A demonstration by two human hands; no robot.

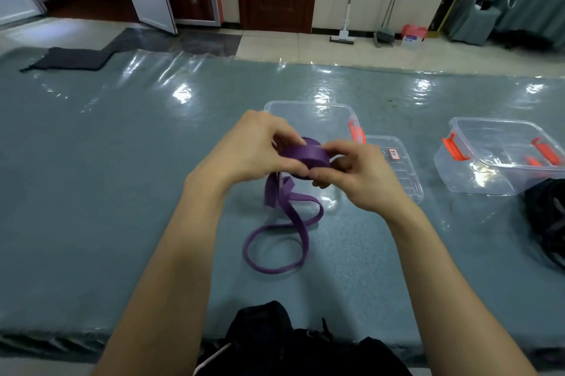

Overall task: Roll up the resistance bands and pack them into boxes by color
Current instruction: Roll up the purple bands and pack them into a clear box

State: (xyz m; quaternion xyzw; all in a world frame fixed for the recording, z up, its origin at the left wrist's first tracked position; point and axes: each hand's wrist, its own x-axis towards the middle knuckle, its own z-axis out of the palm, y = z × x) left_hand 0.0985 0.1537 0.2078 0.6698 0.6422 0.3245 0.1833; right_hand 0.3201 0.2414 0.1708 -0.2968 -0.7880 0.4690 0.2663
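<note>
Pinches rolled purple band (pixel 308 154) between left hand (pixel 244 150) and right hand (pixel 362 175), just near of clear box (pixel 305 103) rim, with open counter (pixel 122 192) leftward.

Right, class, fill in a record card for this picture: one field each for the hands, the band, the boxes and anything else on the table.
left hand: grips the rolled part of the band
right hand: pinches the same roll from the other side
purple resistance band: partly rolled, loose tail looping on the table
box behind the hands: clear, orange latch, lid off
box to the right: clear, orange latches, lid off
lid: lies flat beside the box behind the hands
black bands: heap at the right edge
table: teal cover under clear plastic
</note>
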